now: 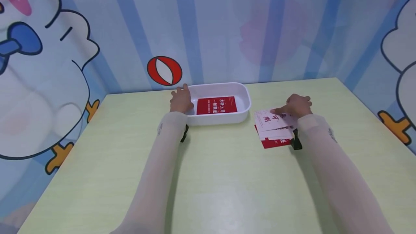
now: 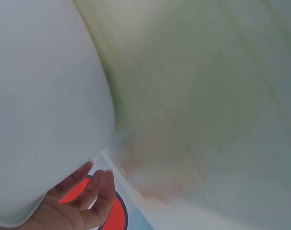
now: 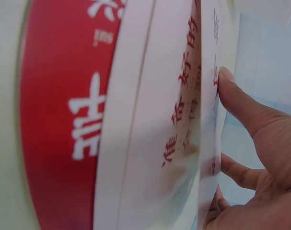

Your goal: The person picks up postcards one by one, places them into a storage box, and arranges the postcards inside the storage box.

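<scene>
At the left end of a white plastic tray (image 1: 214, 119), my left hand (image 1: 181, 100) grips the rim, with several fingers outside the wall in the left wrist view. A red card (image 1: 216, 109) with white writing lies inside the tray. To the right of the tray, my right hand (image 1: 296, 105) pinches a white card (image 1: 267, 121) with red writing, thumb on its face. That card stands tilted away from the white cards (image 3: 150, 120) beneath it in the right wrist view. Under those lies another red card (image 3: 64, 120), flat on the table.
The pale yellow-green table (image 1: 214, 183) ends at a blue striped backdrop (image 1: 221, 28) right behind the tray. Cartoon-printed side walls rise on the left and right. A dark strap (image 1: 296, 140) hangs from the right wrist over the cards.
</scene>
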Action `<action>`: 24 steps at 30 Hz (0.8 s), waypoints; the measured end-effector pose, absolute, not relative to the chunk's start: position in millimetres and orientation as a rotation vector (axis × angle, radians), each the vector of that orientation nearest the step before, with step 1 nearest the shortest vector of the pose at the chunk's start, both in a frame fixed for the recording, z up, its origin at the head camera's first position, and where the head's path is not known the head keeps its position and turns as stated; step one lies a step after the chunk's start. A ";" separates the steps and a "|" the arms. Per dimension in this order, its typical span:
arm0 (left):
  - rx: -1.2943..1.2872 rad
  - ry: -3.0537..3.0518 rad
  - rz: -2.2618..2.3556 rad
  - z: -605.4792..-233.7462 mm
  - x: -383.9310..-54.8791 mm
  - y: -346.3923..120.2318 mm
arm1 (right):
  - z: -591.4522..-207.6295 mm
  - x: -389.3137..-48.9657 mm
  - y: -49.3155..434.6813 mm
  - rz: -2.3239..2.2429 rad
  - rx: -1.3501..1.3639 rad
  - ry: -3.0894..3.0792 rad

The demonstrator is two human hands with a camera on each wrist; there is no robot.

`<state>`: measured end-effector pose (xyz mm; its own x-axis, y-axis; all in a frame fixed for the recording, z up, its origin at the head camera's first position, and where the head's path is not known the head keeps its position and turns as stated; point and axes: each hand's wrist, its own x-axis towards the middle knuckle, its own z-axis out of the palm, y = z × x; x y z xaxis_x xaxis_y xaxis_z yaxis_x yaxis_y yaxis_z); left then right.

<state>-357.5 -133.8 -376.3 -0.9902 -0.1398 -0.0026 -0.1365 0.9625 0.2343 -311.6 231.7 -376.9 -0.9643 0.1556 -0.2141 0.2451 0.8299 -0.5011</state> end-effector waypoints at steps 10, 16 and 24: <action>0.220 -3.102 -0.376 -375.7 -357.6 -134.4 | -373.4 -309.6 233.2 -0.912 0.250 2.817; 0.215 -3.100 -0.390 -375.4 -356.9 -134.7 | -378.5 -314.9 232.9 -0.959 0.228 2.817; 0.206 -3.103 -0.373 -374.9 -356.3 -133.9 | -382.3 -320.5 240.4 -0.939 0.158 2.801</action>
